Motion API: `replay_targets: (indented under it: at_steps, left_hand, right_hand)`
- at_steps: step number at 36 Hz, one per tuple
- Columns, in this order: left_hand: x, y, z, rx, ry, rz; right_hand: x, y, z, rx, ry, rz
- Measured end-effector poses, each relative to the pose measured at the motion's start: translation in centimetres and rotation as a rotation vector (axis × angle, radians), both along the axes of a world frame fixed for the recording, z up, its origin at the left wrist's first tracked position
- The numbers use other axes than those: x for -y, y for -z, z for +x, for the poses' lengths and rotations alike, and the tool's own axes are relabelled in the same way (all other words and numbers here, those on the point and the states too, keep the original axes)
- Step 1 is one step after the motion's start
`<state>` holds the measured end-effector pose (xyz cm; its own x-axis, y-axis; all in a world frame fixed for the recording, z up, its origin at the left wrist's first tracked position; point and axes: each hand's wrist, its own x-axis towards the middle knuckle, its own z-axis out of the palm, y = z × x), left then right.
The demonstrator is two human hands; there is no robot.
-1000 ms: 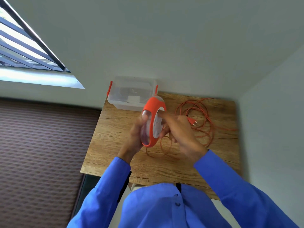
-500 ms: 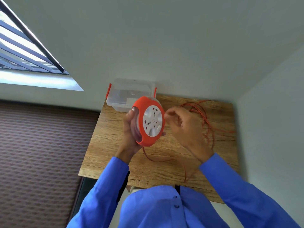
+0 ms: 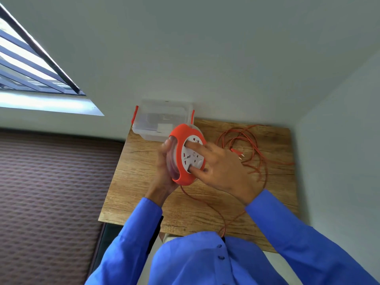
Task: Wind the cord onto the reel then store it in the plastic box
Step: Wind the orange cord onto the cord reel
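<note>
Orange reel (image 3: 186, 155) held above wooden table (image 3: 144, 182), gripped from behind by left hand (image 3: 164, 171). Right hand (image 3: 224, 171) spread, fingertips (image 3: 190, 144) pressed on white socket face. Cord (image 3: 244, 145) piled loose at right. Plastic box (image 3: 156, 120) placed behind reel.

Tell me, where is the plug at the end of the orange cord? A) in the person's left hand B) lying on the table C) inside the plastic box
B: the plug lies on the wooden table among loose cord, right of the reel.
</note>
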<state>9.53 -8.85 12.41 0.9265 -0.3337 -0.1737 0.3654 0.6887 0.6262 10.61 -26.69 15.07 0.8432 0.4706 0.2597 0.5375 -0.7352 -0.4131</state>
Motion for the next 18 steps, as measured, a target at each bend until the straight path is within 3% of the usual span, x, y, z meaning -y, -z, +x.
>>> replay_targets:
  at_steps: [3,11,15,18]
  left_hand:
    - [0.2,-0.2,-0.2,0.003,-0.014,0.016]
    - [1.2,-1.5,-0.6,0.045,-0.028,0.148]
    - [1.1,-1.8,-0.3,0.053,-0.047,0.156]
    - [0.9,-1.6,-0.2,0.053,-0.051,0.168]
  right_hand:
    - [-1.0,-0.2,-0.1,-0.044,0.108,0.055]
    - [-1.7,-0.6,0.7,-0.779,0.49,0.72]
    - [-1.3,-0.3,1.0,-1.264,0.614,0.838]
    - [-1.5,0.5,0.6,-1.383,0.623,0.868]
